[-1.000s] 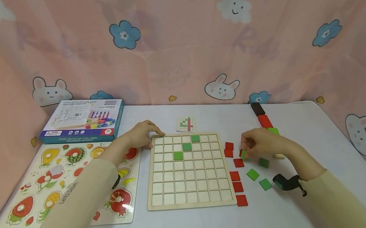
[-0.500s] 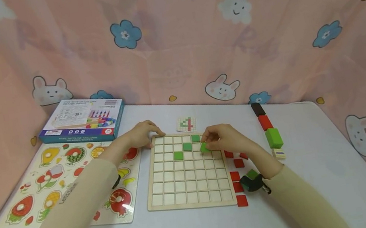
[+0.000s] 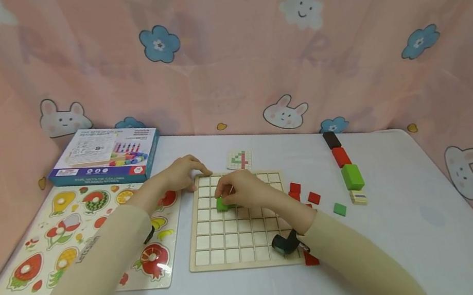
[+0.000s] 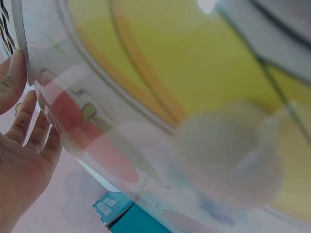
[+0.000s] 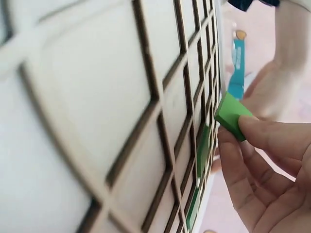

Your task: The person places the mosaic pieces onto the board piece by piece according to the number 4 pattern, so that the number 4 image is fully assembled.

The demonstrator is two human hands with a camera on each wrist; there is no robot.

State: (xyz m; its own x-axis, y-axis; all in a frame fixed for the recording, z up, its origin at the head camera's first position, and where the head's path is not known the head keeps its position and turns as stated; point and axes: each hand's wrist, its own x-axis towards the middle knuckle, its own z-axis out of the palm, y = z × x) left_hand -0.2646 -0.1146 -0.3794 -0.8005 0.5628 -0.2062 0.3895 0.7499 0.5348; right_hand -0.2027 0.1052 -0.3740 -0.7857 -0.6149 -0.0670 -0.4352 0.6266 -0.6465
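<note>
In the head view, my right hand (image 3: 244, 190) is over the upper left part of the wooden grid board (image 3: 217, 256), pinching a green square tile (image 3: 221, 205) between thumb and fingers. The right wrist view shows this tile tilted, close to the grid, with two green tiles (image 5: 202, 151) lying in cells beyond. My left hand (image 3: 182, 174) rests at the board's upper left corner, thumb by the left side and fingertips at the top edge. In the left wrist view its fingers (image 4: 19, 124) look relaxed. Behind the board lies a small pattern card (image 3: 239, 160) with green and red squares.
Several red tiles (image 3: 314, 197) and a green tile (image 3: 340, 209) lie right of the board, partly behind my right arm. Farther right are black (image 3: 331, 139), red (image 3: 340, 156) and green blocks (image 3: 352, 176). At left are a fruit puzzle board (image 3: 64, 239) and a box (image 3: 97, 157).
My right hand picked up a green tile from right of the board and carried it left across the grid to the upper left cells. The left hand stayed at the corner.
</note>
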